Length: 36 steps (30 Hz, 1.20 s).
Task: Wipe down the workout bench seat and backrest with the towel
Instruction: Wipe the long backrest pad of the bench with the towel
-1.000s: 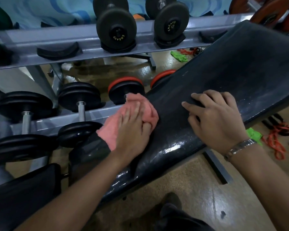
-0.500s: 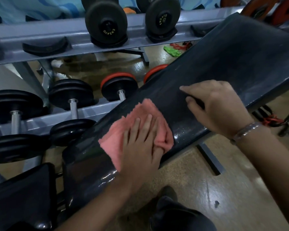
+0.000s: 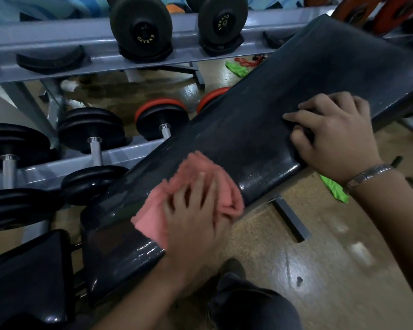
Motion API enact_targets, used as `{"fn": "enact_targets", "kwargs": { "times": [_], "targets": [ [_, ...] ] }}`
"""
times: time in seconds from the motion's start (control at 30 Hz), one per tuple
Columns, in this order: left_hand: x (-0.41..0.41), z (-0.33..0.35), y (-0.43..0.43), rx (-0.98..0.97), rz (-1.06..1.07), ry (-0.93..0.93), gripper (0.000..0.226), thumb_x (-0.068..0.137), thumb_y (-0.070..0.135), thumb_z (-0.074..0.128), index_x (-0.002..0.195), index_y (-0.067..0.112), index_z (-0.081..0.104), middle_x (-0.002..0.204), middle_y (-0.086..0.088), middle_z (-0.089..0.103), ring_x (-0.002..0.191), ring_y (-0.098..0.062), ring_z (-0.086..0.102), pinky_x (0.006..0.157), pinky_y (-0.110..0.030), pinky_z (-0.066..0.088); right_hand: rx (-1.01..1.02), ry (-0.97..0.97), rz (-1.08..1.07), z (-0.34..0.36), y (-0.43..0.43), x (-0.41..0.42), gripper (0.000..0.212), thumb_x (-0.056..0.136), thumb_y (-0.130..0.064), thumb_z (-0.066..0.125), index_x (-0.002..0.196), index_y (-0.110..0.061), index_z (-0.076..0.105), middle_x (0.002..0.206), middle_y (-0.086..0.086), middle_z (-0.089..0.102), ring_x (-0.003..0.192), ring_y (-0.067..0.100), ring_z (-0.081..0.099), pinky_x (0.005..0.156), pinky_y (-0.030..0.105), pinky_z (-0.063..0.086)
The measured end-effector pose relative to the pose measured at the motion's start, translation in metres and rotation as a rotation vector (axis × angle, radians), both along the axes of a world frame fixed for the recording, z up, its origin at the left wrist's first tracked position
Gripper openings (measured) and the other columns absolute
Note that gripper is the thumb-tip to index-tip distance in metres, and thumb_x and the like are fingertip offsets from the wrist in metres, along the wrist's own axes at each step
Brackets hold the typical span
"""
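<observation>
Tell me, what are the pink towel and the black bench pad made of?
The pink towel looks like soft cloth, perhaps microfibre: it bunches into folds under the left hand. The black bench pad looks like vinyl or fake leather over padding: smooth, shiny with glints, rounded edges.

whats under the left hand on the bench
A pink towel, bunched up, lies under the left hand, whose fingers press it on the black backrest pad. The patch of pad beneath the towel is covered and cannot be seen.
</observation>
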<state>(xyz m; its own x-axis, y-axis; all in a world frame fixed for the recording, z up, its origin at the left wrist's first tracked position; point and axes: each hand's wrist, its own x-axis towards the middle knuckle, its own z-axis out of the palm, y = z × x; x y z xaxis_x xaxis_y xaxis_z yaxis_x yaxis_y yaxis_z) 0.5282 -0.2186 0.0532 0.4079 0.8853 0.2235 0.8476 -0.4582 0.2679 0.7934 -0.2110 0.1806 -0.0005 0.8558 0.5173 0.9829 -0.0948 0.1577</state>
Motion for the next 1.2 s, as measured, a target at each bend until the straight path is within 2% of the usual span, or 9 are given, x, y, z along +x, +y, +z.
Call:
{"fn": "enact_targets", "kwargs": {
  "times": [0.17, 0.37, 0.47, 0.6, 0.7, 0.8, 1.0, 1.07, 1.2],
  "targets": [
    [0.028, 0.017, 0.022, -0.055, 0.248, -0.055, 0.062, 0.094, 0.043, 0.033, 0.152, 0.02, 0.039, 0.15, -0.009, 0.047, 0.122, -0.038, 0.043, 0.103, -0.06, 0.037, -0.002, 0.032, -0.01, -0.004, 0.002, -0.003, 0.038, 0.097, -0.038, 0.043, 0.12, -0.026, 0.07, 0.118, 0.003, 0.063, 0.111, 0.037, 0.049, 0.103, 0.053, 0.031],
    [0.018, 0.003, -0.002, 0.094, -0.067, 0.002, 0.067, 0.098, 0.059, 0.034, 0.158, 0.029, 0.033, 0.153, -0.005, 0.05, 0.122, -0.034, 0.049, 0.098, -0.056, 0.043, 0.013, 0.038, -0.019, -0.005, 0.001, -0.004, 0.037, 0.096, -0.038, 0.045, 0.118, -0.027, 0.071, 0.116, 0.003, 0.063, 0.109, 0.036, 0.05, 0.103, 0.053, 0.031],
    [-0.005, -0.005, 0.011, 0.061, 0.03, 0.03, 0.065, 0.094, 0.05, 0.038, 0.153, 0.025, 0.036, 0.148, -0.008, 0.053, 0.118, -0.039, 0.053, 0.095, -0.056, 0.045, 0.037, 0.043, -0.004, -0.005, 0.002, -0.002, 0.035, 0.095, -0.036, 0.048, 0.118, -0.028, 0.072, 0.116, 0.003, 0.064, 0.109, 0.036, 0.051, 0.103, 0.053, 0.031],
    [0.037, 0.021, 0.014, 0.016, 0.204, -0.043, 0.065, 0.095, 0.043, 0.032, 0.154, 0.017, 0.04, 0.139, -0.012, 0.053, 0.112, -0.035, 0.048, 0.097, -0.055, 0.041, 0.053, 0.05, -0.022, -0.006, 0.006, -0.005, 0.032, 0.094, -0.034, 0.05, 0.115, -0.028, 0.074, 0.114, 0.002, 0.065, 0.107, 0.035, 0.052, 0.103, 0.052, 0.031],
    [0.058, 0.026, -0.004, 0.075, 0.008, -0.098, 0.066, 0.097, 0.048, 0.038, 0.156, 0.019, 0.041, 0.143, -0.012, 0.055, 0.113, -0.034, 0.051, 0.1, -0.057, 0.04, 0.064, 0.047, -0.021, -0.007, 0.002, -0.005, 0.032, 0.094, -0.034, 0.05, 0.115, -0.028, 0.074, 0.113, 0.002, 0.065, 0.107, 0.034, 0.052, 0.103, 0.052, 0.031],
    [0.03, 0.008, 0.0, 0.169, -0.15, -0.033, 0.067, 0.097, 0.058, 0.035, 0.155, 0.024, 0.038, 0.147, -0.007, 0.055, 0.117, -0.033, 0.055, 0.1, -0.051, 0.037, 0.057, 0.058, -0.013, -0.007, -0.001, -0.004, 0.034, 0.094, -0.035, 0.049, 0.117, -0.029, 0.074, 0.115, 0.002, 0.065, 0.108, 0.034, 0.052, 0.105, 0.052, 0.03],
    [0.05, 0.035, 0.028, 0.021, 0.189, -0.108, 0.064, 0.095, 0.041, 0.031, 0.154, 0.017, 0.041, 0.133, -0.01, 0.055, 0.115, -0.034, 0.045, 0.106, -0.06, 0.037, 0.023, 0.039, -0.004, -0.002, 0.003, -0.002, 0.035, 0.095, -0.037, 0.047, 0.117, -0.03, 0.073, 0.115, 0.001, 0.064, 0.108, 0.033, 0.052, 0.103, 0.052, 0.031],
    [0.066, 0.041, 0.014, 0.043, 0.124, -0.135, 0.064, 0.096, 0.043, 0.035, 0.153, 0.015, 0.044, 0.126, -0.01, 0.056, 0.11, -0.033, 0.048, 0.103, -0.059, 0.039, 0.0, 0.025, -0.011, 0.001, 0.004, -0.004, 0.035, 0.095, -0.037, 0.046, 0.117, -0.031, 0.073, 0.114, 0.0, 0.064, 0.107, 0.033, 0.052, 0.101, 0.051, 0.031],
    [0.046, 0.031, -0.004, 0.114, -0.024, -0.1, 0.062, 0.097, 0.05, 0.04, 0.151, 0.021, 0.05, 0.138, -0.006, 0.058, 0.113, -0.032, 0.053, 0.103, -0.057, 0.038, -0.045, 0.039, 0.031, 0.011, 0.0, 0.002, 0.038, 0.094, -0.037, 0.045, 0.119, -0.031, 0.072, 0.117, -0.002, 0.065, 0.108, 0.031, 0.053, 0.099, 0.048, 0.033]
  ]
}}
